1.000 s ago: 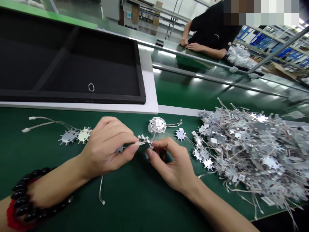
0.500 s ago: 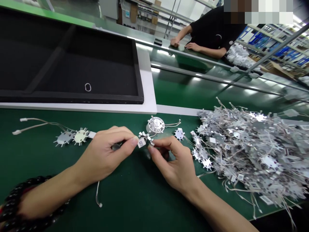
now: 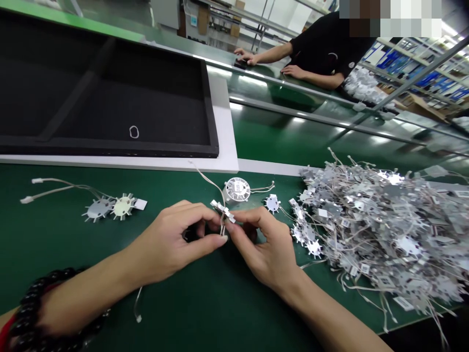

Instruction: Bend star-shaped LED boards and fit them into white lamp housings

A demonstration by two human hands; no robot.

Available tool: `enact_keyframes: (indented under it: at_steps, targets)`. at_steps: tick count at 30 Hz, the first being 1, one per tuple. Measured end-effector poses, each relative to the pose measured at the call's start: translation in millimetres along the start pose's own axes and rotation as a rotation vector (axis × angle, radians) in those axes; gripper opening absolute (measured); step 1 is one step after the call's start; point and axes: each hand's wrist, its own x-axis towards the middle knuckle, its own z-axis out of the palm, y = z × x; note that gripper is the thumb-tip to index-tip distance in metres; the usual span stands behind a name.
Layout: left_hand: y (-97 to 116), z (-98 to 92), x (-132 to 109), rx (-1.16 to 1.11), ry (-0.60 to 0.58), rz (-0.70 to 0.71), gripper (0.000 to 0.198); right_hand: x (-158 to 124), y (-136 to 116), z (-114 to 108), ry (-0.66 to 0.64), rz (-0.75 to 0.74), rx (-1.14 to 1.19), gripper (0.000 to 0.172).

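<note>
My right hand pinches the edge of a small toothed metal disc, seen nearly edge-on. Thin white wires run down from the disc, and the thumb and fingers of my left hand close on them. Another wire rises behind the disc toward a round white holder with a toothed disc on top. A loose wire end with a plug shows below my left forearm. Left of my hands lie a grey toothed disc and a pale yellowish one, with wires and a white tag.
A large tangled pile of toothed discs and wires covers the right side. One separate disc lies near my right hand. A black tray on a white board sits at the back left. Across the bench is a person in black.
My left hand has shifted right and down, from the disc's white tag to its wires. The disc has turned in my right hand. The other person's hand has reached left to a small black object.
</note>
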Motion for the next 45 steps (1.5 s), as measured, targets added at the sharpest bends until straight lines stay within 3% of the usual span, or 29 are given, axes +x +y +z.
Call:
enact_keyframes:
  at_steps: [6,14,23,30,37,45]
  targets:
    - [6.2,-0.6,0.8,-0.007,0.000,-0.090,0.014,-0.5,1.0,-1.0,0.017,0.019,-0.012,0.005]
    - [17.4,-5.0,5.9,-0.311,-0.043,-0.295,0.014,1.4,3.9,-2.1,0.011,-0.013,-0.055,0.008]
    - [19.7,-7.7,10.5,-0.440,-0.084,-0.355,0.019,1.0,8.7,-2.9,-0.102,-0.155,-0.052,0.017]
    - [19.8,-9.3,14.0,-0.499,-0.086,-0.422,0.012,0.7,10.3,-2.3,-0.115,-0.198,-0.092,0.018]
    - [19.5,-9.5,15.3,-0.537,-0.055,-0.538,0.010,1.3,3.9,-3.4,-0.020,-0.049,-0.128,0.006]
    - [18.6,-1.7,11.5,-0.704,0.008,-0.423,0.036,2.4,2.7,-3.8,-0.004,0.019,-0.105,0.005]
